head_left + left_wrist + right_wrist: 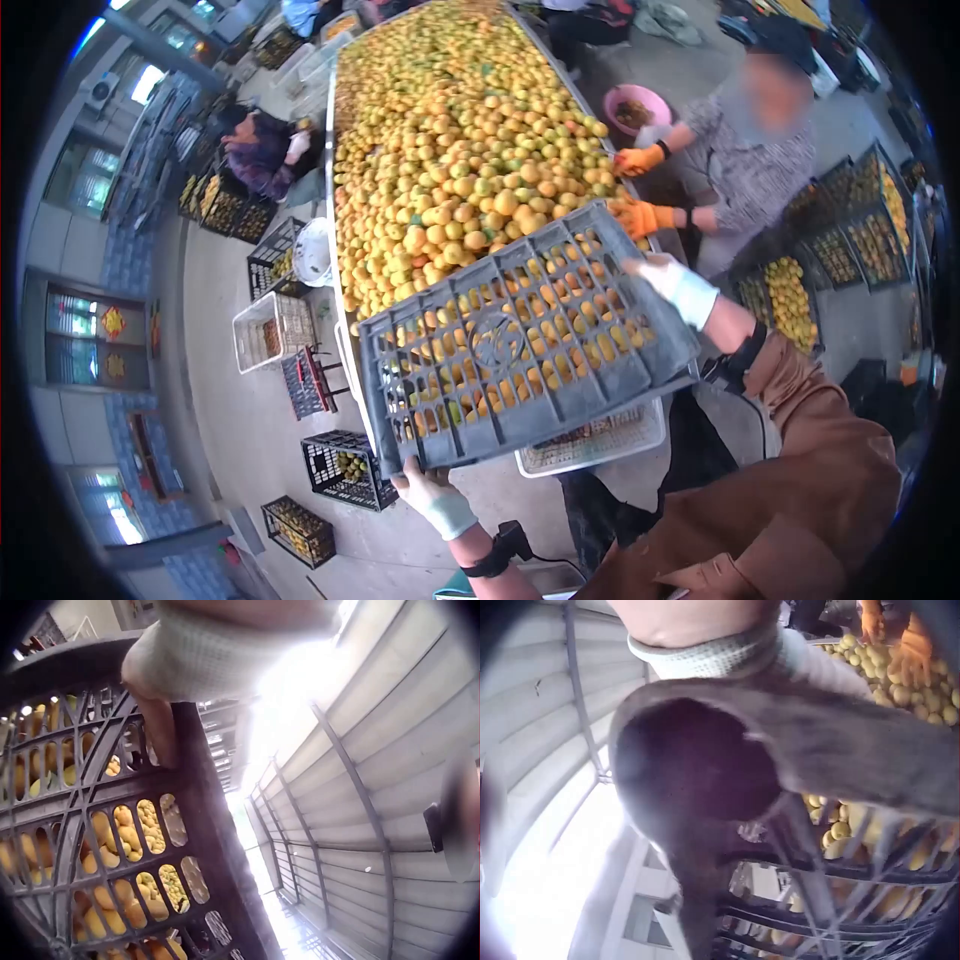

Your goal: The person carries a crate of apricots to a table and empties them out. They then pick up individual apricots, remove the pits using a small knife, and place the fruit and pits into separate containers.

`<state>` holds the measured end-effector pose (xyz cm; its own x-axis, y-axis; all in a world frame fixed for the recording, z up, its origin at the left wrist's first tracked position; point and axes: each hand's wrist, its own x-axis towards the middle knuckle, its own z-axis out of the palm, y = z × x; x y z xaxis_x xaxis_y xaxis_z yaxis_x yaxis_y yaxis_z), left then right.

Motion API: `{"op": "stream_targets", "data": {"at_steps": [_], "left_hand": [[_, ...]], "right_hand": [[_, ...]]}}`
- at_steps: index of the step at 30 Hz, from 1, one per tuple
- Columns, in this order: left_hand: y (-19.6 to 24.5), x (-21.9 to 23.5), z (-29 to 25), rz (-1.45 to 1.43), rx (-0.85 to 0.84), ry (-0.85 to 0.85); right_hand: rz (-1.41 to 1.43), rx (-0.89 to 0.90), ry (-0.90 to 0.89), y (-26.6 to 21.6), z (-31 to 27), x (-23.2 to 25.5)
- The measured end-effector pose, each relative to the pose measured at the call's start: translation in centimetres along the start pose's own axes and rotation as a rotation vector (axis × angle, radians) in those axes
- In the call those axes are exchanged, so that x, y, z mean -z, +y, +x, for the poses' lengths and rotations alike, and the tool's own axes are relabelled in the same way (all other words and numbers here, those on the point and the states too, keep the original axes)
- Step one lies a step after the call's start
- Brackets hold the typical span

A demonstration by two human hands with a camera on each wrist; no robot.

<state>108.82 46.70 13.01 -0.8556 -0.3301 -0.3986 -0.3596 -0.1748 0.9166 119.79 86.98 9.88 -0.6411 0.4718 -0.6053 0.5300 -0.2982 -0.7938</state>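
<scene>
A dark grey slotted plastic crate [500, 340] is tipped up over the near end of a heap of yellow-orange, apricot-like fruit [470, 170], its ribbed underside facing me. More fruit shows through its slots. My left hand [435, 500], in a white glove, grips the crate's near left edge; in the left wrist view its fingers [161, 735] hook over the rim. At the far right corner my gloved right hand [678, 288] grips the crate; its fingertips are largely hidden behind the crate wall in the right wrist view.
A person in orange gloves [640, 215] works at the heap's right side; another person [265, 150] sits left of the table. A white basket [650, 440] stands beneath the crate. Black crates [345, 490] and a white crate [250, 345] stand on the left floor, fruit crates [850, 240] at right.
</scene>
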Motion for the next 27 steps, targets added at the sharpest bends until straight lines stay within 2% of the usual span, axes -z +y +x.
{"op": "stream_targets", "data": {"at_steps": [1, 2, 3, 5, 7, 8, 9, 10, 11, 12, 13, 14, 15, 16, 17, 18, 19, 20, 21, 22, 23, 25, 26, 27], "left_hand": [[0.4, -1.1, 0.4, 0.001, 0.024, 0.053], [0.5, -1.9, 1.6, -0.03, 0.028, 0.006], [1.0, -2.6, 3.1, -0.055, 0.003, -0.127], [0.1, -3.8, 8.4, -0.1, -0.089, -0.322], [1.8, -7.6, 12.7, -0.234, -0.068, -0.587], [2.6, -8.8, 14.4, -0.209, -0.075, -0.687], [3.8, -9.7, 16.1, 0.013, -0.075, -0.749], [4.6, -9.1, 16.9, 0.164, -0.242, -0.725], [5.1, -8.7, 17.2, 0.313, -0.404, -0.699], [4.6, -7.2, 16.6, 0.453, -0.67, -0.481], [3.6, -4.9, 16.0, 0.595, -0.925, -0.254], [0.6, -2.9, 18.1, 0.751, -1.01, -0.182], [-1.5, -1.4, 17.7, 0.881, -0.74, -0.334], [-6.8, 0.6, 20.6, 0.821, -0.66, -0.348], [-11.1, 1.8, 23.5, 0.76, -0.585, -0.363], [-10.3, 1.6, 22.7, 0.651, -0.536, -0.425], [-10.2, 0.7, 22.9, 0.48, -0.561, -0.51], [-9.1, 0.0, 22.6, 0.527, -0.414, -0.453], [-7.7, -0.7, 22.2, 0.568, -0.267, -0.389], [-6.5, -1.4, 22.7, 0.646, -0.251, -0.42], [-5.5, -2.2, 23.1, 0.72, -0.241, -0.451], [-4.5, -3.5, 22.3, 0.557, -0.311, -0.465], [-1.6, -4.5, 18.3, 0.588, -0.434, -0.442], [-1.4, -4.4, 18.6, 0.61, -0.495, -0.442]], "right_hand": [[-0.191, 0.134, -0.076, 0.6, 3.3, 1.1], [-0.149, 0.15, -0.075, -1.0, 4.7, 0.8], [0.051, 0.103, -0.132, -0.9, 8.8, 1.1], [0.398, -0.109, -0.354, -2.7, 11.2, 0.8], [0.353, -0.159, -0.46, -1.6, 18.3, 3.6], [0.345, -0.162, -0.467, -1.2, 17.7, 3.1], [0.4, -0.012, -0.292, -0.5, 16.2, 2.6], [0.447, 0.138, -0.103, 0.7, 14.5, 2.6], [0.435, 0.136, -0.086, 2.6, 12.4, 1.9], [0.046, 0.494, 0.182, 5.2, 9.9, -0.2], [-0.179, 0.621, 0.309, 6.7, 7.8, -1.7], [-0.405, 0.725, 0.473, 8.2, 5.7, -3.3], [-0.449, 0.639, 0.497, 7.8, 4.1, -4.3], [-0.337, 0.63, 0.469, 7.0, 3.5, -5.0], [-0.344, 0.628, 0.479, 7.6, 4.5, -4.7], [-0.445, 0.627, 0.543, 8.5, 6.1, -4.3], [-0.548, 0.616, 0.603, 9.4, 6.9, -3.8], [-0.361, 0.8, 0.596, 8.0, 7.0, -4.6], [-0.409, 0.707, 0.578, 7.6, 8.3, -3.8], [-0.461, 0.745, 0.612, 8.1, 11.0, -3.0], [-0.443, 0.743, 0.56, 6.0, 10.8, -3.3], [-0.537, 0.62, 0.545, 4.6, 12.4, -2.0], [-0.373, 0.766, 0.477, 3.0, 11.9, -2.4], [-0.211, 0.896, 0.402, 1.9, 11.1, -2.5]]}}
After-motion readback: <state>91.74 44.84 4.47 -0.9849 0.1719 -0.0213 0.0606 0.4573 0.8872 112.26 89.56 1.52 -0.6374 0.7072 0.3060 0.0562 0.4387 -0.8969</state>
